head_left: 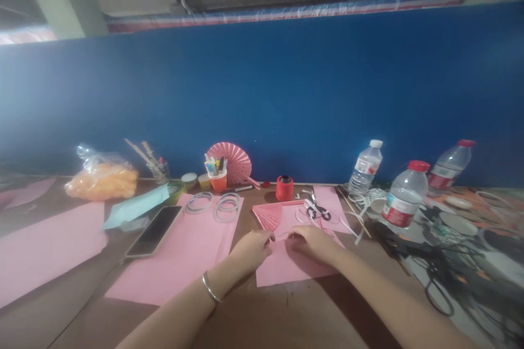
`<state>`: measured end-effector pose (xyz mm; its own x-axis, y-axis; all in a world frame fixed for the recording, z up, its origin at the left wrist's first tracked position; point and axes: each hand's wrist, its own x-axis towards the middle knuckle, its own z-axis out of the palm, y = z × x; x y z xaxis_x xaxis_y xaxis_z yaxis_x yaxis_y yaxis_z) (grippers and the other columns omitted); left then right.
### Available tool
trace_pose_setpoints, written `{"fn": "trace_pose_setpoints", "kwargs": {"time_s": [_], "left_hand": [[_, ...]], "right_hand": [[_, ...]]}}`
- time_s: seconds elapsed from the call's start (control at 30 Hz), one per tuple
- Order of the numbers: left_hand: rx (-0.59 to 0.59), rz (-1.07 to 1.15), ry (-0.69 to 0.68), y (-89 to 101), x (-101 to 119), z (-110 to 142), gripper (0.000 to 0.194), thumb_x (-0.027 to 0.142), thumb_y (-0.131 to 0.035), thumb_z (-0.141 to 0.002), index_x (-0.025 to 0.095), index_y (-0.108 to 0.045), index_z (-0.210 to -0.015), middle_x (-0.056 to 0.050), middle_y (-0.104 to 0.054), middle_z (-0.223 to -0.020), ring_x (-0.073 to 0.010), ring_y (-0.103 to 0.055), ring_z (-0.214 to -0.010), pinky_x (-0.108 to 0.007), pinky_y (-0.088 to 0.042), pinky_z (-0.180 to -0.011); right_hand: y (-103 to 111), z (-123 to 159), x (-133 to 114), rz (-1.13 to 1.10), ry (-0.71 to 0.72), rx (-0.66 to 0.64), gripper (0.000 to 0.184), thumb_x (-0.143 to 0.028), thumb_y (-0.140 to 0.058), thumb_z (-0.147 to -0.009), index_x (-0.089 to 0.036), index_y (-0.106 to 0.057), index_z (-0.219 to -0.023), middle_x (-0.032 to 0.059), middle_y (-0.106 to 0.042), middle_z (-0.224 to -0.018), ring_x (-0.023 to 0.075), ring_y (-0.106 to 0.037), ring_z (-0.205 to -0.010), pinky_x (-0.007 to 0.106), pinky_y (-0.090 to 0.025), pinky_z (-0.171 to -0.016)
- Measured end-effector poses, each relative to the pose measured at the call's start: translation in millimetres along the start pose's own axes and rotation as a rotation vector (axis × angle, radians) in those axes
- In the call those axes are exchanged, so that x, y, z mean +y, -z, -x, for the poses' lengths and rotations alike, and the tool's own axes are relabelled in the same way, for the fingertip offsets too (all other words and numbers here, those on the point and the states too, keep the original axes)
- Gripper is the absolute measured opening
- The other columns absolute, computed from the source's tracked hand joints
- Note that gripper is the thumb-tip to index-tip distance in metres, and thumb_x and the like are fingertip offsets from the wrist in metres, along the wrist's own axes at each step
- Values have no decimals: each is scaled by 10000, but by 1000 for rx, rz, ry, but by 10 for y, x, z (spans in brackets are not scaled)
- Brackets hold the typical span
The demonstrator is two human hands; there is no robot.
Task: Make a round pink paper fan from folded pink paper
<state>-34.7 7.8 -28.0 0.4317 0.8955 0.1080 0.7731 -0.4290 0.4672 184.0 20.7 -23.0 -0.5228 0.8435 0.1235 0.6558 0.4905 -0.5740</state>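
Observation:
My left hand (252, 251), with a silver bangle on its wrist, is closed with fingertips bent together over the pink paper. Opposite it, a small gap away, my right hand (314, 244) is also closed, its fingers curled down. Whatever either pinches is too small or hidden to make out. Just beyond my fingers lies a pleated pink paper fan (268, 215), partly spread. Under my hands is a pink paper sheet (278, 270). Black-handled scissors (318, 212) lie past my right hand among white strips.
A red thread spool (284, 188) and an orange pen cup (218, 179) stand behind, near an open pink fan (233, 158). Tape rolls (227, 207) and a phone (154, 232) lie left. Bottles (405, 196) and cables (440, 278) crowd the right. A blue partition (262, 92) closes the back.

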Motion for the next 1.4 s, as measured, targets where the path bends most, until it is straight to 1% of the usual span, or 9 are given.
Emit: {"fn": "trace_pose_setpoints", "kwargs": {"time_s": [0.13,0.27,0.43,0.57,0.73,0.87,1.03,1.27,1.4], "left_hand": [[77,-59,-36,24,-87,-15,257,132,-463,-726,227,-597,-924,-41,-641,-883,-212,-563,-817,-285,-369,-700],[146,-222,-147,70,-108,-29,203,126,-412,-798,200,-587,-868,-56,-613,-879,-213,-536,-827,-314,-362,-739],[113,-373,-291,124,-20,34,226,66,-396,-797,197,-555,-891,-72,-563,-961,-217,-513,-856,-356,-356,-765],[6,-379,-410,148,102,174,181,114,-419,-815,200,-531,-928,-77,-532,-1070,-230,-494,-978,-369,-355,-838],[-55,-401,-431,128,175,197,148,285,-440,-851,188,-523,-926,-74,-537,-1048,-227,-495,-982,-361,-380,-847],[-84,-431,-430,77,152,120,127,266,-437,-857,169,-515,-887,-59,-547,-949,-199,-509,-900,-335,-422,-793],[-88,-481,-419,15,134,87,97,239,-477,-835,181,-517,-902,-46,-536,-930,-194,-509,-859,-332,-447,-758],[-90,-327,-471,-33,63,66,199,215,-397,-875,190,-526,-1024,-52,-523,-1142,-179,-500,-1030,-309,-423,-891],[-93,-255,-456,-51,6,49,244,181,-382,-877,209,-533,-1066,-39,-542,-1158,-154,-511,-1052,-281,-418,-915]], "right_hand": [[70,48,211,109,36,36,205,-185,-570,-714,-201,-621,-912,49,-642,-961,210,-560,-877,311,-404,-786],[126,156,338,167,169,151,97,-160,-512,-778,-186,-598,-814,54,-623,-842,201,-543,-834,330,-409,-781],[116,294,360,227,352,270,190,-129,-394,-843,-183,-574,-811,86,-600,-876,205,-520,-876,365,-408,-801],[129,377,290,228,409,177,219,-155,-376,-867,-184,-573,-778,77,-607,-887,187,-523,-868,338,-423,-767],[165,405,206,140,418,71,153,-267,-471,-852,-171,-588,-835,84,-604,-932,190,-515,-897,335,-417,-789],[140,377,227,109,423,49,206,-214,-407,-888,-167,-607,-871,78,-612,-895,176,-517,-857,328,-416,-764],[120,338,275,76,401,28,225,-243,-423,-890,-180,-638,-912,80,-612,-946,175,-517,-884,326,-413,-781],[92,310,437,31,381,3,233,-266,-442,-885,-245,-665,-948,43,-618,-1058,170,-520,-953,344,-406,-835],[88,295,504,-1,339,-19,221,-270,-462,-877,-271,-670,-953,17,-620,-1089,159,-526,-974,338,-399,-864]]}}
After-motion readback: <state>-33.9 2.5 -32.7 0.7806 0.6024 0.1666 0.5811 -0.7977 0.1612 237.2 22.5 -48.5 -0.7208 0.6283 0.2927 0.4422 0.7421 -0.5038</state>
